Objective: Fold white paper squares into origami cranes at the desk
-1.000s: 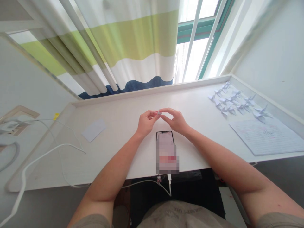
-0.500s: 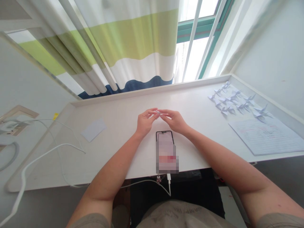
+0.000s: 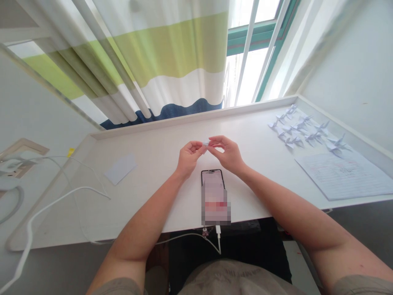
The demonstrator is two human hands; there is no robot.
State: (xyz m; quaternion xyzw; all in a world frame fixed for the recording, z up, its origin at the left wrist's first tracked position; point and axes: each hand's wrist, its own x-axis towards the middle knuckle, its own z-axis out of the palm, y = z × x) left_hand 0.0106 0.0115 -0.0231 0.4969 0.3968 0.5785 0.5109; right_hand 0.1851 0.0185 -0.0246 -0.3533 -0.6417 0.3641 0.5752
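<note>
Between my fingertips is a small folded piece of white paper [image 3: 205,144], mostly covered by the fingers. My left hand [image 3: 188,156] pinches it from the left, thumb below and fingers above. From the right, my right hand [image 3: 227,152] holds its other end between thumb and fingertips, the fingers arched. Both hands are just above the white desk [image 3: 153,159], beyond the top of a phone [image 3: 213,184] lying face up. Its screen is partly blurred out. Several folded paper cranes [image 3: 294,130] stand at the far right.
A written sheet of paper [image 3: 346,176] lies on the right, near the cranes. On the left are a blank white sheet [image 3: 120,169] and a loose white cable [image 3: 61,200]. A charging cable [image 3: 218,233] runs from the phone over the front edge. A raised rim [image 3: 196,116] borders the back.
My right hand has lifted and turned slightly, its fingers now more arched over the paper. My left hand stays nearly in place. The view has shifted very slightly.
</note>
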